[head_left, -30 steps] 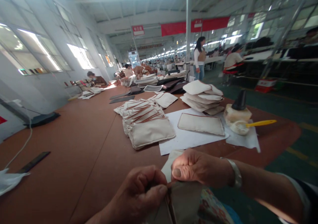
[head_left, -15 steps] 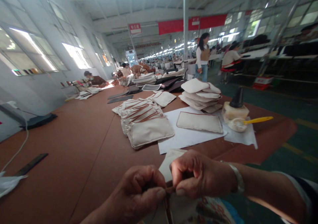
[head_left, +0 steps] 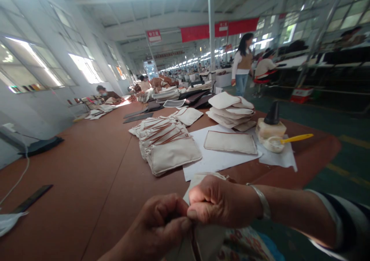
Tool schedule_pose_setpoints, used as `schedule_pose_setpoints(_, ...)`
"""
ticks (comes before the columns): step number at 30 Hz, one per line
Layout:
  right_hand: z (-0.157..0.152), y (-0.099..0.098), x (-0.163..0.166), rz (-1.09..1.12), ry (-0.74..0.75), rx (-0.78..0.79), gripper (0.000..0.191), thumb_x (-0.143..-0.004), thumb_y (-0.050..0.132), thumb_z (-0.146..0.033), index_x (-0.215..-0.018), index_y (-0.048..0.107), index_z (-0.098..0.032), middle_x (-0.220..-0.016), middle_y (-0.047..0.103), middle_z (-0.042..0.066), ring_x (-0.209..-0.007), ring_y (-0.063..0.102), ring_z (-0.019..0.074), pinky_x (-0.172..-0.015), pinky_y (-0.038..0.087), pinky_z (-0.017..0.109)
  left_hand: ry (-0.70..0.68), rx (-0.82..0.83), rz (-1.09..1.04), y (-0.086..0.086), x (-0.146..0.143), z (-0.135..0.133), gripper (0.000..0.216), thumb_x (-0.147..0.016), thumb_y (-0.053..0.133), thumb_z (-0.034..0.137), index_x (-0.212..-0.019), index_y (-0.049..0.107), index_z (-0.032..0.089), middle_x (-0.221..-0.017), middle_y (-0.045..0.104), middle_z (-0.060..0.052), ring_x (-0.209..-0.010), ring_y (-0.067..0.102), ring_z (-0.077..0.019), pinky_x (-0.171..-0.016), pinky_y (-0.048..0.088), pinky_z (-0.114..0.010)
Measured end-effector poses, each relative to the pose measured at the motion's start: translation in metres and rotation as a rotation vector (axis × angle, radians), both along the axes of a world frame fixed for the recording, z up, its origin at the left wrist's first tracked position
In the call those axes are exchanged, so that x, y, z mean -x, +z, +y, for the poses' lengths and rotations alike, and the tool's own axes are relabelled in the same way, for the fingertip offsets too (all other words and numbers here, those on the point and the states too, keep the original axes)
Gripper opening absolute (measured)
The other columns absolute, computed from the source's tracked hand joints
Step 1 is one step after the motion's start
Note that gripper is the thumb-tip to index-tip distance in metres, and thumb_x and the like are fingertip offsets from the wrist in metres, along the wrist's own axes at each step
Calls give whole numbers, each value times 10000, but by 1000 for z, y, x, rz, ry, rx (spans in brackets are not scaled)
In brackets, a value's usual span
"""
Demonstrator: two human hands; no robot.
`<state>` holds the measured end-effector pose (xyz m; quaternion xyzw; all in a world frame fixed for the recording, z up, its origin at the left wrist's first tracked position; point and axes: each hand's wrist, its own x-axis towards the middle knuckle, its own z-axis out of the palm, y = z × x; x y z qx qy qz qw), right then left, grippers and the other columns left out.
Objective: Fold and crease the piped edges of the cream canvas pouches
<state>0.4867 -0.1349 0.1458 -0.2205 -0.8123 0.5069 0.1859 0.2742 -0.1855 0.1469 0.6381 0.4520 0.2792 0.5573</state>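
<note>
Close to my body, my left hand (head_left: 162, 222) pinches the brown edging of a cream fabric piece (head_left: 209, 238). My right hand (head_left: 215, 201) is closed at the same edge, its thumb touching the left fingertips. The pinched part is mostly hidden behind the fingers. Part of another cream piece (head_left: 199, 179) shows behind my right hand at the table's near edge. Beyond the hands, a flat cream panel with brown edging (head_left: 231, 141) lies on white paper (head_left: 192, 172). To its left is a fanned pile of similar cream panels (head_left: 175, 155).
Another stack of cream pieces (head_left: 228, 112) stands behind the paper. At right, a tub of white paste (head_left: 274, 144) holds a yellow-handled tool (head_left: 297, 138), beside a black cone (head_left: 272, 113). A dark strip (head_left: 33, 199) lies on the brown table (head_left: 95, 157). A person (head_left: 243, 64) stands beyond.
My right hand has moved left against my left fingertips, hiding the brown edge that showed between them. The standing person has shifted slightly right, and the view has turned a little.
</note>
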Motion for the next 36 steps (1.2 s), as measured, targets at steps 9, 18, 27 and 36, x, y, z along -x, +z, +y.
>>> schedule_pose_setpoints(9,12,-6,-18,141,-34,593,402,-853,629,-474,-855,652,-73,-666,505,-10,-575,409,69,-519,294,174,84,295,-84,-12,5,5,516,-665,800,574,-826,666,102,-614,524,12,-513,365,-57,-480,255,-167)
schedule_pose_setpoints(18,9,1,-10,-49,-114,521,181,-642,611,-206,-779,657,-98,-631,554,-24,-569,447,80,-490,314,159,65,287,-49,-5,2,5,431,-682,779,491,-813,637,106,-604,538,11,-496,374,-61,-464,272,-172)
schedule_pose_setpoints(27,8,-5,-8,-116,-117,71,239,-649,535,-95,-830,689,-121,-691,607,-19,-630,512,103,-536,384,168,39,73,134,0,-8,5,93,-699,590,207,-747,603,129,-594,456,40,-529,315,-77,-476,229,-203)
schedule_pose_setpoints(36,1,17,-4,-125,-66,17,132,-815,552,-193,-860,647,-113,-719,547,-23,-666,453,103,-595,380,187,76,-431,268,4,-17,4,96,-712,593,137,-641,533,160,-543,358,77,-489,272,-59,-454,192,-204)
